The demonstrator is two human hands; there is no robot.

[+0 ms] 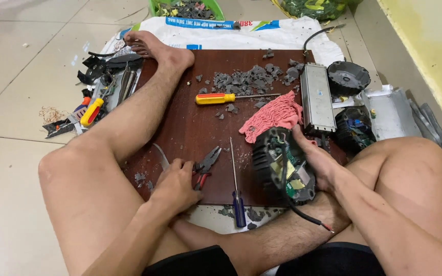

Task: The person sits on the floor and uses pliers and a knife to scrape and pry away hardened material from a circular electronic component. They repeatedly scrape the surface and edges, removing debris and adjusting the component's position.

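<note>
Seated on the floor, you grip a round black casing point(284, 166) with your right hand point(317, 162), fingers closed on its rim, above a brown board point(190, 128). Your left hand point(176, 185) closes on red-handled pliers point(205, 166) lying on the board, beside a blue-handled screwdriver point(236, 181).

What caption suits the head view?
Left hand reaches pliers; right hand holds a round black housing over a brown board.

Head camera, looking steeply down from close above.
It faces forward over the person's lap to the brown board point(190, 128) on the tiled floor point(11, 153); no second view exists.
</note>
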